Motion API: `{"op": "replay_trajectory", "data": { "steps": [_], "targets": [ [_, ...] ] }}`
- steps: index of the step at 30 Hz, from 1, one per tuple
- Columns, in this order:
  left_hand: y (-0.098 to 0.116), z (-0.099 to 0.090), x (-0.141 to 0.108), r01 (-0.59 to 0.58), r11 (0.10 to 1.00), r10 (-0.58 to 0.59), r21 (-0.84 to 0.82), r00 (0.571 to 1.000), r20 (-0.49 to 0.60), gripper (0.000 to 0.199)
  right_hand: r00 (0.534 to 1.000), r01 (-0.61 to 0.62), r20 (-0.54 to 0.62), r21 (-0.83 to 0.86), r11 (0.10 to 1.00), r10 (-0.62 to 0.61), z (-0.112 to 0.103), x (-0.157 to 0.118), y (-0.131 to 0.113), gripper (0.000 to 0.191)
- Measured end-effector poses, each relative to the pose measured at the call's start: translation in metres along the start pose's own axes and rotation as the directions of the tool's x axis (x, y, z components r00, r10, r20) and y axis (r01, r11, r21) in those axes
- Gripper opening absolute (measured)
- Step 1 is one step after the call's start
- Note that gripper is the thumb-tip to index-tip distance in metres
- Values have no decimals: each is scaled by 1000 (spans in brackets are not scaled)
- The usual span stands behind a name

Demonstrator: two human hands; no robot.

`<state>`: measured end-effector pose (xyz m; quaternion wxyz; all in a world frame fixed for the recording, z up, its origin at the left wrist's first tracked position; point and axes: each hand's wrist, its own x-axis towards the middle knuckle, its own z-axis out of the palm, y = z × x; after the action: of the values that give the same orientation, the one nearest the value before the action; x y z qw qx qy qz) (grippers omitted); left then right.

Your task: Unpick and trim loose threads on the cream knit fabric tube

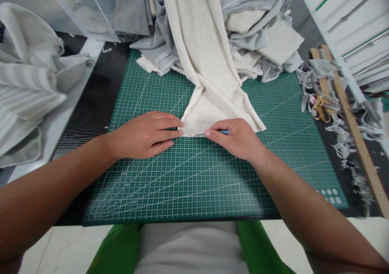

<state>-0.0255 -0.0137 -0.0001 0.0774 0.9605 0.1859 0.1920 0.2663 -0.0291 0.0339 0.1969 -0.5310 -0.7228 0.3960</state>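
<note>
A long strip of cream knit fabric (206, 59) runs down the cutting mat (194, 176) and flares out at its near edge. My left hand (148, 134) lies flat with fingers stretched out, its fingertips touching the fabric's near left corner. Pinched in my right hand (237, 138) is a slim blue-handled tool (224, 132) with a thin metal tip. That tip points left along the fabric's bottom edge; its exact shape is too small to tell. The fabric's near right corner reaches past my right hand.
Piled grey and cream fabric pieces (273, 35) cover the back of the mat. Striped cloth (27, 91) lies at left beside a clear plastic bin (88, 6). On the right are gold-handled scissors (320, 108), thread scraps (342, 140) and a wooden ruler (360, 140).
</note>
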Motion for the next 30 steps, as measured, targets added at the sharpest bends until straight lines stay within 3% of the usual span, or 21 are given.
{"op": "replay_trajectory", "data": {
  "steps": [30],
  "targets": [
    [-1,0,1,-10,1000,10,-1,1000,-11,34,1000,3,-6,-30,1000,-4,4,2,-2,34]
  ]
}}
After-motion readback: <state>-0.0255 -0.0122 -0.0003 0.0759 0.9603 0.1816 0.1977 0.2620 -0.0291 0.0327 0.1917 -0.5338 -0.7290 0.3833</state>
